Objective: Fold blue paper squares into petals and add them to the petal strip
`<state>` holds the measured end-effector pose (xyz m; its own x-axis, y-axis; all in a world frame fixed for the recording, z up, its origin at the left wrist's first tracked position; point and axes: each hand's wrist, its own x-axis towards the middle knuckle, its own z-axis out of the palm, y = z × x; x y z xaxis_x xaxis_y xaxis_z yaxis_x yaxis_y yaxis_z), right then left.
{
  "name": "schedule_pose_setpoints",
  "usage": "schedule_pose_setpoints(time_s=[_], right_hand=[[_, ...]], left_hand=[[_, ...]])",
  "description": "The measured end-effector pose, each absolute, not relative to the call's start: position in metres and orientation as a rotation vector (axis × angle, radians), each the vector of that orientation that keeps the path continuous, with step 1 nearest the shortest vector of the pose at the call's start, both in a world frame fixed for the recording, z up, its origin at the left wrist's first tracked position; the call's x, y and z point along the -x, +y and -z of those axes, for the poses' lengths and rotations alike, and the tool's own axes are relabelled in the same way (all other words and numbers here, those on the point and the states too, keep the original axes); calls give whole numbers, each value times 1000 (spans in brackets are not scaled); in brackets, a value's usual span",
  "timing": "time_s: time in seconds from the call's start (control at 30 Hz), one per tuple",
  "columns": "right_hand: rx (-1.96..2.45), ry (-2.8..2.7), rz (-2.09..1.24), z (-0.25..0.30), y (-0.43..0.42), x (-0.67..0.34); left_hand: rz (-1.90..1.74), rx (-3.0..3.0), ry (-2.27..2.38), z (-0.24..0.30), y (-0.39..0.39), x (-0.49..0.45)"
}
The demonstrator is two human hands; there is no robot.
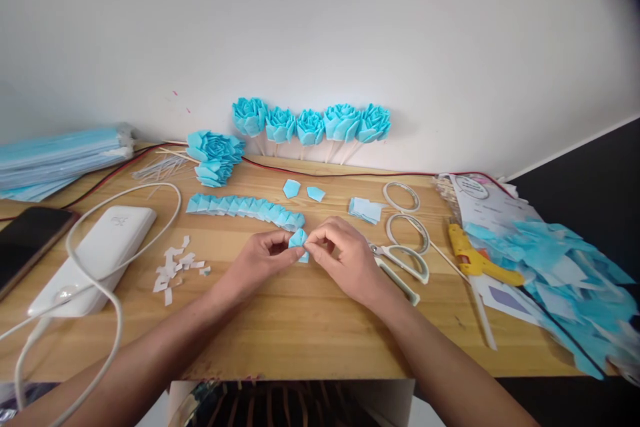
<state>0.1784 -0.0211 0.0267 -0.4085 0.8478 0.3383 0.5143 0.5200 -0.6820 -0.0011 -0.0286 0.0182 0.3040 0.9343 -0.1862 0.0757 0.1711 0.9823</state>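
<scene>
Between my two hands is a small folded blue petal piece [299,240], pinched from both sides over the middle of the table. My left hand [263,255] grips its left side with thumb and fingers. Thumb and forefinger of my right hand [345,257] close on its right edge. Just behind lies a long row of overlapping folded blue petals [240,207]. Two loose pointed blue pieces [291,188] rest farther back. To the right is a small stack of pale blue rectangles [366,209]. Scissors [405,263] lie beside my right hand, partly hidden by it.
Several blue flowers on sticks [310,127] lean against the wall; more flowers [215,153] lie left. White scraps [175,267], a cabled power bank [100,260] and a phone [33,240] are left. Tape rolls [407,233], a yellow glue gun [475,259] and blue scraps [565,280] are right.
</scene>
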Motion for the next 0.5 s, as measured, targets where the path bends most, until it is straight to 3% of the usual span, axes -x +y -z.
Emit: schedule_pose_setpoints(time_s=[0.3, 0.5], right_hand=[[1193, -1911, -697, -28, -25, -179], [1071, -1793, -1176, -29, -23, -182]], left_hand=[[-917, -1345, 1163, -15, -26, 3], [-922, -1343, 1134, -15, -28, 3]])
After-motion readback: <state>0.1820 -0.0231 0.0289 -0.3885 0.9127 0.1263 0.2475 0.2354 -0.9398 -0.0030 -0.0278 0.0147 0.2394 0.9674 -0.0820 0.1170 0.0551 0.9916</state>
